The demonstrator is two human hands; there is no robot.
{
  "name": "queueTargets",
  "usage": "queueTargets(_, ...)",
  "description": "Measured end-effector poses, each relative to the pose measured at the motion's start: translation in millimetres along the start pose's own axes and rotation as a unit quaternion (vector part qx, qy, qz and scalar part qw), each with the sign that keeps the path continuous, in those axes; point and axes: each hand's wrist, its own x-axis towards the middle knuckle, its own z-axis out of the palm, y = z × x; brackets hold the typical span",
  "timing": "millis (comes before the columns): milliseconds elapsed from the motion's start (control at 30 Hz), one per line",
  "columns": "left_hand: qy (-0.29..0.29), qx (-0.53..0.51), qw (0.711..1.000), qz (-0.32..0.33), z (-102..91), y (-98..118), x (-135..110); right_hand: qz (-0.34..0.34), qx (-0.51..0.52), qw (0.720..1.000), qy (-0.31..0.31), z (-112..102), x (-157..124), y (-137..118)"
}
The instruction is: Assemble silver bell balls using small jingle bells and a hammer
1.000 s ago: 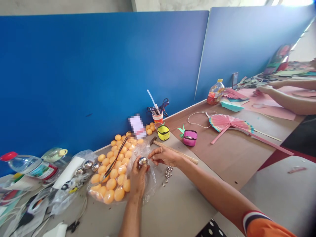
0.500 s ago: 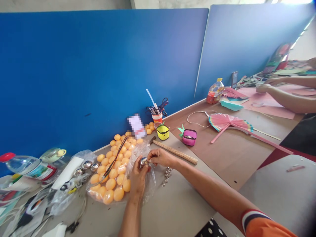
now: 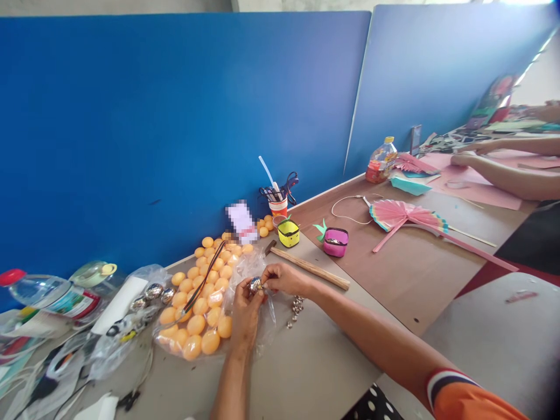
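A shiny silver ball (image 3: 255, 283) is held between the thumb and fingers of my left hand (image 3: 244, 312). Pinched against the ball's right side are the fingertips of my right hand (image 3: 282, 279); whatever they hold is too small to make out. Several small silver metal pieces (image 3: 297, 306) lie on the table just below my right wrist. To the left, orange balls (image 3: 210, 342) fill a clear plastic bag (image 3: 266, 329), whose loose end spreads behind and under my hands. A wooden-handled hammer (image 3: 312, 269) lies beyond my right hand.
Small yellow (image 3: 289, 234) and magenta containers (image 3: 336, 244) stand behind the hammer, near a cup of tools (image 3: 279, 208). Bottles (image 3: 56, 297), cables and more silver balls (image 3: 154, 291) crowd the left. At right are a pink paper fan (image 3: 402, 216) and another person's arms (image 3: 503, 175).
My hands stay together at the silver ball, with only a slight shift of the ball and fingers. The other person's arms moved a little at the right.
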Motion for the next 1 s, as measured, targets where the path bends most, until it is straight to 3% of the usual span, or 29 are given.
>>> queueTargets(367, -0.004, 0.042, 0.999, 0.009, 1.2, 3.6, -0.7, 0.001, -0.053, 0.998, -0.031, -5.7, -2.6, -2.6)
queueTargets(1000, 0.004, 0.072, 0.997, 0.023, 0.3, -0.2, -0.3, 0.041, -0.054, 0.997, 0.037, 5.0, -7.0, -7.2)
